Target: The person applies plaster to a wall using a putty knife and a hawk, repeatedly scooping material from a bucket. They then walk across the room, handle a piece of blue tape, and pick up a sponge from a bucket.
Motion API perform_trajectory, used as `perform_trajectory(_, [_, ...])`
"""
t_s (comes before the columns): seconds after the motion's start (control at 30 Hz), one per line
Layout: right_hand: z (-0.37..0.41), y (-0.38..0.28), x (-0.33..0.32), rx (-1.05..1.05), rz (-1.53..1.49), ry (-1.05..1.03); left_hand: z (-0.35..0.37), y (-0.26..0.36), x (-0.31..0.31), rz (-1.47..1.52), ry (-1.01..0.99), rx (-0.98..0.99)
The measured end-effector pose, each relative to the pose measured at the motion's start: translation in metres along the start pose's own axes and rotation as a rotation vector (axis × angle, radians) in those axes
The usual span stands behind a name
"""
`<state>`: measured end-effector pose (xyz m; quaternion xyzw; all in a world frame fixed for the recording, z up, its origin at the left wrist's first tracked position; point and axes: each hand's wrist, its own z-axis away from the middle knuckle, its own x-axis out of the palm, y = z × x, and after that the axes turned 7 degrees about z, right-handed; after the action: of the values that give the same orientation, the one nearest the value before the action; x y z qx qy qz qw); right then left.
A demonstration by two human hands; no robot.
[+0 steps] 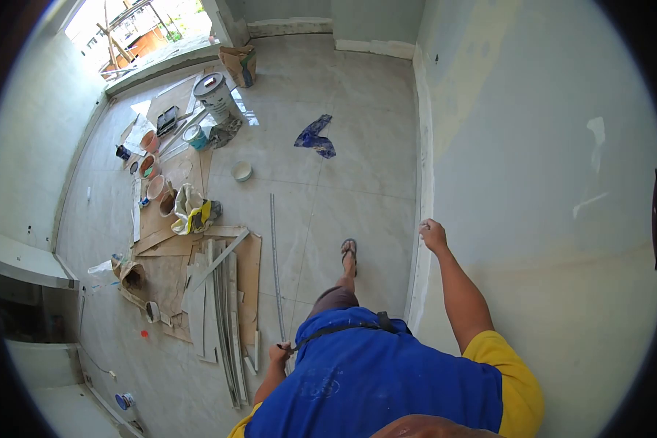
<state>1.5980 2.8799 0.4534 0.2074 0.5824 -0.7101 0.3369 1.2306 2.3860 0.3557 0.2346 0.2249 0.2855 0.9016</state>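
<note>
Whether the right hand (pixel 433 235) holds anything at the wall (pixel 547 182) is too small to tell.

right hand (pixel 433 235): fisted, arm stretched forward | left hand (pixel 279 355): clenched low (by the hip)

One view only, head-worn, so I have nothing to cross-check it against. It looks forward and steeply down over the wearer's torso (pixel 372 379). Fisheye lens: dark rim round the frame, straight lines bowed. The floor (pixel 358 109) fills left and centre; the wall (pixel 547 182) runs up the right. Near field: left hand (pixel 279 355) at the bottom edge, wrapped on a rail (pixel 274 248); right hand (pixel 433 235) mid-frame, fisted at the wall. The far field reaches the window (pixel 139 29), top left.
</note>
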Motion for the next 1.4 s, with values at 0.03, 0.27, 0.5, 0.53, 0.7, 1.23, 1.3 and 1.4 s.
perform_trajectory(0.03, [-0.020, -0.009, 0.005, -0.093, 0.077, 0.019, -0.012, 0.030, 0.015, -0.006, -0.002, -0.003])
perform_trajectory(0.27, [-0.079, 0.054, 0.027, 0.126, 0.350, -0.215, -0.103, 0.227, 0.120, -0.365, 0.016, 0.143])
perform_trajectory(0.5, [-0.087, 0.180, -0.009, 0.359, 0.507, -0.580, -0.216, 0.527, 0.257, -0.253, -0.127, 0.435])
perform_trajectory(0.53, [-0.095, 0.172, -0.015, 0.890, -0.021, -0.413, -0.219, 0.568, 0.276, -0.264, -0.157, 0.520])
perform_trajectory(0.7, [-0.206, 0.161, -0.053, 0.204, 0.144, -0.612, -0.261, 0.669, 0.368, -0.145, -0.139, 0.543])
perform_trajectory(1.23, [-0.947, -0.168, -0.100, -0.146, 0.044, -0.161, -0.294, 0.708, 0.524, 0.009, 0.094, -0.022])
perform_trajectory(1.3, [-0.974, -0.201, -0.084, -0.134, 0.009, -0.198, -0.316, 0.748, 0.535, 0.039, 0.129, -0.073])
perform_trajectory(1.4, [-1.007, -0.211, -0.069, -0.075, 0.020, -0.295, -0.370, 0.826, 0.552, -0.143, 0.108, -0.104])
